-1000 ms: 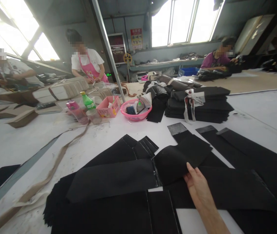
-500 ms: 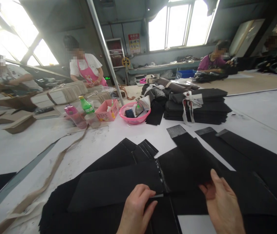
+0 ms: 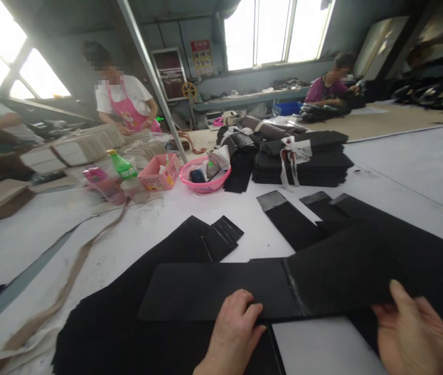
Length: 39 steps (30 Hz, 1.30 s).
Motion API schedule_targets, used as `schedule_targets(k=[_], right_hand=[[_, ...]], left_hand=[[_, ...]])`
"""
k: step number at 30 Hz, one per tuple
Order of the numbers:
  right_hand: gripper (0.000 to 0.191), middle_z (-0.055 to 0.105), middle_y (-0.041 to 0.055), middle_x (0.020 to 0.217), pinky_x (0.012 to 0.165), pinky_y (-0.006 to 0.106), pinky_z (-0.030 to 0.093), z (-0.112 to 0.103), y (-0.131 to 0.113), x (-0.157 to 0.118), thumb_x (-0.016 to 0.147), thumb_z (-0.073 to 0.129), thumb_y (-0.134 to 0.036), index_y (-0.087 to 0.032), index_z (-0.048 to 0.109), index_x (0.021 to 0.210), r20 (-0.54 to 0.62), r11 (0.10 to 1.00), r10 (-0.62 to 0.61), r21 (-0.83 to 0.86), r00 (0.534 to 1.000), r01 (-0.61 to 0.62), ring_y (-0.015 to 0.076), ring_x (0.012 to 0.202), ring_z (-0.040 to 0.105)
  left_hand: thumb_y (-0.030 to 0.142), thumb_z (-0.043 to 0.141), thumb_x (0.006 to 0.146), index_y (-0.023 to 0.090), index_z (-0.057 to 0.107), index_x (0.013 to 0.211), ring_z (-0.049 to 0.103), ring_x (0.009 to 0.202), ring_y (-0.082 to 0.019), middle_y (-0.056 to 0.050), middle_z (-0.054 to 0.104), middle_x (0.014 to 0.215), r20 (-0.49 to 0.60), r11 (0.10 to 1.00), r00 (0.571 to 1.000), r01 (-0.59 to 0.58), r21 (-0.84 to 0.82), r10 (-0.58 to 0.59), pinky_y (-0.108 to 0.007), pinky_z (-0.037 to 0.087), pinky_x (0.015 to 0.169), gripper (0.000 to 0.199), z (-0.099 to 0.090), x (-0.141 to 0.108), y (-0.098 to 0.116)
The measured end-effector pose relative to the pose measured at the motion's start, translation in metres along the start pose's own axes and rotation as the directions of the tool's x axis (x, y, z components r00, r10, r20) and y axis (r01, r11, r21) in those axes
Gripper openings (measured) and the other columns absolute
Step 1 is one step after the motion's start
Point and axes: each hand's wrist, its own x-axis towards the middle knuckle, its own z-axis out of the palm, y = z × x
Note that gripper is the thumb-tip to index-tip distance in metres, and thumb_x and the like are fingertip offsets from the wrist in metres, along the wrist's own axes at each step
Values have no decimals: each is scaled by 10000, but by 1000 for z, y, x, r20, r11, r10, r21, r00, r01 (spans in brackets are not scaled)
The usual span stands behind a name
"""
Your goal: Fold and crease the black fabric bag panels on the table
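A long black panel (image 3: 205,289) lies across the middle, joined to a second black panel (image 3: 342,265) along a narrow shiny strip. My left hand (image 3: 235,330) has its thumb and fingers closed at the lower edge of the left-hand panel. At the lower right, my right hand (image 3: 416,328) grips the near edge of the right-hand panel, thumb on top; its fingertips are partly hidden underneath. Under the joined piece lies a fanned stack of black panels (image 3: 100,317). Another black strip with a grey end (image 3: 271,200) rests just beyond the right-hand panel.
On the white table (image 3: 240,208) stand a pink basin (image 3: 205,185) of small things, a pink box (image 3: 161,174), a green bottle (image 3: 122,164) and a tied stack of black pieces (image 3: 303,166). A tan strap (image 3: 76,276) runs down the left. Several people work beyond.
The joined black piece has shifted right, and both hands have moved right with it, the right hand farther. More white surface shows below the joint. The camera view has also turned slightly.
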Motion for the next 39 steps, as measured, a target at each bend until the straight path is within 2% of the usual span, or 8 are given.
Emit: schedule_targets(k=[3, 6, 9, 13, 17, 21, 32, 39], right_hand=[[334, 613, -45, 785, 630, 196, 481, 13, -11, -11, 666, 833, -410, -231, 588, 804, -60, 1000, 7, -6, 998, -7, 103, 677, 564], [236, 622, -7, 865, 799, 252, 477, 24, -10, -25, 803, 720, -415, -209, 628, 871, 149, 922, -259, -255, 954, 290, 142, 799, 586], [148, 606, 61, 1019, 908, 334, 462, 35, 0, -45, 894, 618, -318, -211, 644, 993, 479, 634, -493, -374, 727, 677, 211, 961, 592], [214, 602, 96, 1126, 934, 398, 495, 52, 17, -81, 934, 489, -143, -222, 614, 1089, 831, 437, -388, -214, 399, 873, 240, 1072, 580], [264, 549, 83, 1327, 1096, 461, 403, 61, 32, -105, 893, 448, -39, -201, 621, 1010, 939, 378, -295, -57, 179, 924, 237, 1273, 468], [283, 519, 64, 1378, 1134, 442, 365, 61, 45, -112, 849, 449, 2, -190, 632, 949, 949, 357, -294, 1, 111, 934, 221, 1354, 381], [217, 511, 11, 1398, 1211, 382, 177, 53, 64, -109, 902, 639, -335, -220, 616, 1085, 993, 365, -119, 61, -19, 929, 181, 1384, 334], [156, 634, 48, 1241, 1130, 414, 365, 29, 65, -105, 914, 593, -205, -189, 645, 1060, 916, 325, -382, 12, 119, 946, 213, 1302, 462]], left_hand=[[92, 701, 760, 202, 634, 1102, 582, 1130, -303, -104, 622, 1151, 57, 999, 998, -30, 26, 29, -494, 531, 934, 366, 4, 1, 3], [129, 672, 801, 206, 636, 1110, 591, 1136, -306, -108, 629, 1151, 75, 997, 995, -68, 38, 65, -488, 546, 926, 321, 7, 0, 1], [164, 640, 837, 221, 643, 1114, 591, 1155, -300, -101, 634, 1156, 83, 997, 993, -81, 8, 80, -481, 544, 943, 283, 10, -3, -4], [212, 589, 887, 239, 628, 1149, 602, 1144, -262, -96, 626, 1182, 96, 959, 995, 43, -279, -16, -422, 542, 958, 266, 5, -3, -10], [376, 582, 906, 205, 534, 1214, 659, 1047, -253, -108, 636, 1145, 147, 566, 916, 350, -746, -373, -412, 560, 924, 356, -10, -1, -20], [496, 703, 789, 210, 342, 1404, 676, 978, -271, -142, 589, 1196, 194, 223, 787, 387, -895, -586, -405, 588, 835, 769, -20, 0, -32], [422, 813, 661, 229, 307, 1455, 693, 957, -243, -121, 637, 1169, 41, 410, 695, 470, -782, -718, -337, 579, 842, 962, -3, 11, -39], [383, 847, 645, 223, 419, 1393, 653, 1096, -273, -110, 696, 1158, 98, 234, 621, 431, -872, -778, -326, 556, 903, 876, -11, 4, -52]])
